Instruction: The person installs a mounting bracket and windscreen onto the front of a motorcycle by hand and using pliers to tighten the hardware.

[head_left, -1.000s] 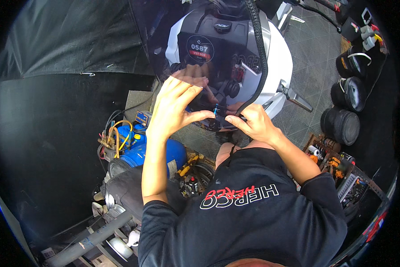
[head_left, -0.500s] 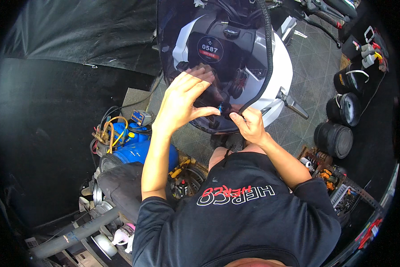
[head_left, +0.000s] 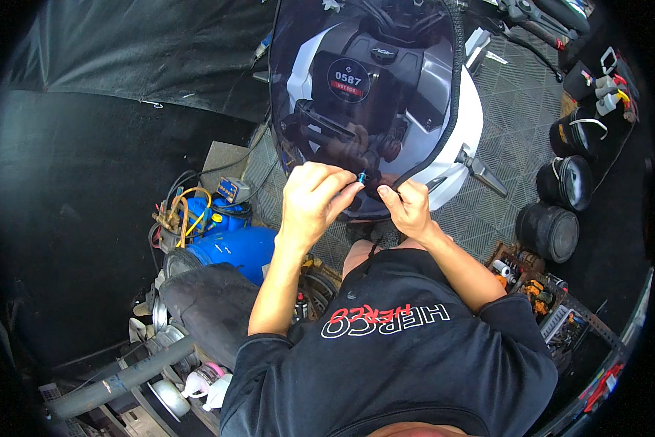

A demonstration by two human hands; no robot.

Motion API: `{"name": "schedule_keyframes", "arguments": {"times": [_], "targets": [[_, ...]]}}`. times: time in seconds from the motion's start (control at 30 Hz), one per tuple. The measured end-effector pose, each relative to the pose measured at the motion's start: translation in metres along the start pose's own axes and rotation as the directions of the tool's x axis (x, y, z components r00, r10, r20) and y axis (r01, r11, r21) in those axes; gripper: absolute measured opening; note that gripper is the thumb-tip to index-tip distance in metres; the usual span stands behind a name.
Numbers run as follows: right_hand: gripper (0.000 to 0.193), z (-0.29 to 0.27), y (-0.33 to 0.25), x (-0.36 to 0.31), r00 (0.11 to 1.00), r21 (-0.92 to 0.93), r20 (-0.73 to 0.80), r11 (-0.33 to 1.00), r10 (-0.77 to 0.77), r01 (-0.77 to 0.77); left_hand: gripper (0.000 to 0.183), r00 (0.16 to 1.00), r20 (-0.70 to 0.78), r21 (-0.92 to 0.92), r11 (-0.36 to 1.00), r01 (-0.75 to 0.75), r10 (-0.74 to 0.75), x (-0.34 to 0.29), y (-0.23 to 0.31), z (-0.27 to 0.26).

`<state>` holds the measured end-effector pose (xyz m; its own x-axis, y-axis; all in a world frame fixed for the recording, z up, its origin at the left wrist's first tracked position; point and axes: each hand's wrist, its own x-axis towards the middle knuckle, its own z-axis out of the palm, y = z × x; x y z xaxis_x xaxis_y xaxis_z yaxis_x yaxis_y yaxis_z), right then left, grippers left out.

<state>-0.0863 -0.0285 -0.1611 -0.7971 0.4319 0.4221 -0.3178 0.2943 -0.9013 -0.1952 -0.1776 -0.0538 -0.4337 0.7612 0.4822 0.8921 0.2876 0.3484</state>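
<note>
A dark tinted windscreen [head_left: 309, 87] stands at the front of a white scooter or motorcycle [head_left: 470, 116]. Thick black edge trim [head_left: 451, 109] with a ribbed look runs down the windscreen's right side. My left hand [head_left: 309, 200] is closed at the lower part of the screen, thumb and fingers pinched at a small blue bolt [head_left: 361, 178]. Close beside it, my right hand [head_left: 412, 207] grips the lower end of the trim between thumb and curled fingers. The right fingertips are partly hidden. Through the tinted screen, dark reflections blur the parts behind.
Black lidded buckets [head_left: 548, 231] line the right side. At lower right stands a rack of tools and cans [head_left: 538, 291]. To the left lie a blue tank [head_left: 233, 251], hoses and a dark seat-like cushion [head_left: 207, 302]. A grey pipe [head_left: 123, 384] crosses the lower left.
My left hand has come down from the windscreen, its spread fingers closing into a pinch at the blue bolt. The right hand has stayed at the trim. The view has shifted slightly.
</note>
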Motion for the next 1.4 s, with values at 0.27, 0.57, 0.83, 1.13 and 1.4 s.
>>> {"name": "schedule_keyframes", "arguments": {"times": [0.27,0.57,0.83,1.13,1.4], "targets": [[0.031,0.002,0.006,-0.003,1.0,-0.03,-0.023,1.0,-0.008,0.008,0.032,0.986,-0.141,-0.01,0.996,0.09,-0.091,-0.015,0.014,0.024],[0.033,0.002,0.003,-0.002,1.0,-0.037,-0.025,0.999,-0.002,0.001,0.037,0.988,-0.152,-0.049,0.998,-0.042,0.035,-0.02,0.005,0.026],[0.037,0.004,0.008,-0.005,0.999,-0.039,-0.044,0.999,-0.014,0.012,0.038,0.986,-0.164,-0.057,0.998,0.01,-0.019,-0.026,0.007,0.032],[0.041,0.005,0.013,-0.007,0.998,-0.043,-0.054,0.999,-0.012,0.01,0.038,0.988,-0.143,0.011,0.998,-0.054,0.055,-0.018,0.005,0.025],[0.029,0.002,-0.004,0.001,0.999,-0.033,-0.036,0.999,0.0,-0.001,0.036,0.999,-0.041,0.042,0.999,-0.032,0.034,-0.017,0.012,0.016]]}}
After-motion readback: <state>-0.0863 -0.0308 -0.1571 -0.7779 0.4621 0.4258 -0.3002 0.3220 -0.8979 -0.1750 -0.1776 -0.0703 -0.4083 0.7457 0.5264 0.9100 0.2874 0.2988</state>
